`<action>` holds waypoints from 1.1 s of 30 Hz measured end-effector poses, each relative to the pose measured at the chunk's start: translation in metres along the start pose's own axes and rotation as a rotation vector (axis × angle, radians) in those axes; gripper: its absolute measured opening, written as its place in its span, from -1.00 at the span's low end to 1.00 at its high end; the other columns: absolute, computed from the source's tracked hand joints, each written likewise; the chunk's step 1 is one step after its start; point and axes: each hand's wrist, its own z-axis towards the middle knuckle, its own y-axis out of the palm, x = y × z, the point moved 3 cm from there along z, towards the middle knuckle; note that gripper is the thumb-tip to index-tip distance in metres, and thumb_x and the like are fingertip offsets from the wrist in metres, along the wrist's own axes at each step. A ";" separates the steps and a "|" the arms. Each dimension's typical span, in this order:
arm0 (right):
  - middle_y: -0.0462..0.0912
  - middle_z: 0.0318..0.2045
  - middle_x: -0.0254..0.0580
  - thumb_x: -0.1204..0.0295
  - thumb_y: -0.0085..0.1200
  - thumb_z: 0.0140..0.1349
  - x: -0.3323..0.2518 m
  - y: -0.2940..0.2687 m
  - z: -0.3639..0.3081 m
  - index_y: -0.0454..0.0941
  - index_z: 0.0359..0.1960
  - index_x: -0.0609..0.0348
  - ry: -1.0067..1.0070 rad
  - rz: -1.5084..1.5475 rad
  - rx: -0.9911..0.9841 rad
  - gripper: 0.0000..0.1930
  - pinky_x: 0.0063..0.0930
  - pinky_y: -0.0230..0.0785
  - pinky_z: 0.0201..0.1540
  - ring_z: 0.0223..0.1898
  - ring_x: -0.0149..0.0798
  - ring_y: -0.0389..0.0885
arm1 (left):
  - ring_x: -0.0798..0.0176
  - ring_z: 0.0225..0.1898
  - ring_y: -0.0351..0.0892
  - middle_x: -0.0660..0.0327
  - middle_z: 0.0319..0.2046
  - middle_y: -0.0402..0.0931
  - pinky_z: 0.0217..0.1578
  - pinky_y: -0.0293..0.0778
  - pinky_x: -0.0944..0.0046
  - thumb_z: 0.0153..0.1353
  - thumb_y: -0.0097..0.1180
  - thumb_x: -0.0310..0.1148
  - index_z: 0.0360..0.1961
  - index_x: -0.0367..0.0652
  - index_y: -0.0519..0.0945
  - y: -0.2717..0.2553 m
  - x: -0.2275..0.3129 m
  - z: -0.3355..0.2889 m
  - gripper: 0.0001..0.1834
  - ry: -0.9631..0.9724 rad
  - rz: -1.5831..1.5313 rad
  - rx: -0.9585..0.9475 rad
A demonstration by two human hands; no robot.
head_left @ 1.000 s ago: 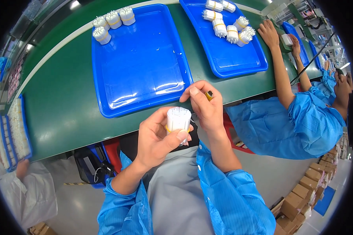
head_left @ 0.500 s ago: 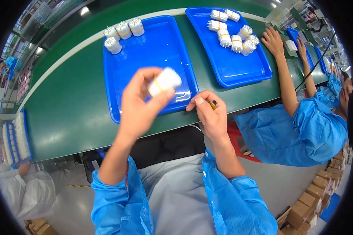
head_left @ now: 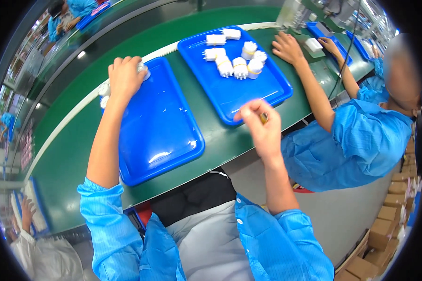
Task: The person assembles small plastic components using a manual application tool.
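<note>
My left hand [head_left: 125, 77] reaches to the far left corner of the left blue tray [head_left: 192, 151]. Its fingers curl down over a white cylindrical bundle [head_left: 144, 71], which they largely hide. More white bundles [head_left: 104, 90] show just left of the wrist. My right hand [head_left: 266, 133], blurred by motion, is closed near the front edge of the right blue tray [head_left: 288, 93]. A short stick-like thing with a yellowish, dark end [head_left: 264, 117] pokes out of its fist; the rest is hidden. Several white bundles with yellow bands and prongs [head_left: 240, 68] lie in the right tray.
Both trays rest on a green worktable [head_left: 215, 147]. At the right, a co-worker in a blue smock [head_left: 347, 140] has a hand [head_left: 288, 48] on the table beside the right tray. Another person's hand [head_left: 27, 213] shows at the lower left. Cardboard boxes [head_left: 382, 229] stand at the lower right.
My left hand has carried the white bundle from over the tray's middle to its far left corner. My right hand has risen slightly rightward. The view has shifted, moving the trays left.
</note>
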 end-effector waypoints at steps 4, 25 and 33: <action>0.63 -0.37 -0.21 0.41 0.21 0.15 -0.008 -0.045 0.067 0.59 -0.21 0.19 -0.319 -0.600 0.226 -0.80 -0.41 0.42 -0.33 -0.39 -0.33 0.61 | 0.00 0.03 0.45 0.16 -0.11 0.61 0.12 0.26 0.01 0.05 0.27 -0.24 -0.03 -0.06 0.64 -0.001 0.006 0.005 -0.59 -0.015 0.014 -0.024; 0.36 -0.71 -0.46 0.31 0.09 0.33 -0.002 0.049 -0.050 0.44 -0.16 0.16 0.361 0.706 -0.092 -0.80 -0.64 -0.10 -0.77 -0.82 -0.61 0.13 | 0.14 0.24 0.36 0.03 0.16 0.43 0.26 0.24 0.14 0.20 0.27 -0.30 0.27 -0.32 0.32 -0.077 0.164 -0.165 -0.34 -0.248 -1.644 -0.148; 0.59 -0.54 -0.27 0.21 0.01 0.40 -0.001 0.074 -0.079 0.48 -0.27 0.23 0.298 0.509 -0.331 -0.71 -0.73 -0.09 -0.68 -0.73 -0.69 0.15 | 0.31 -0.06 0.57 0.08 -0.08 0.60 0.00 0.44 0.29 0.27 0.15 -0.15 0.15 -0.33 0.41 -0.085 0.153 -0.196 -0.44 -0.560 -1.964 -0.089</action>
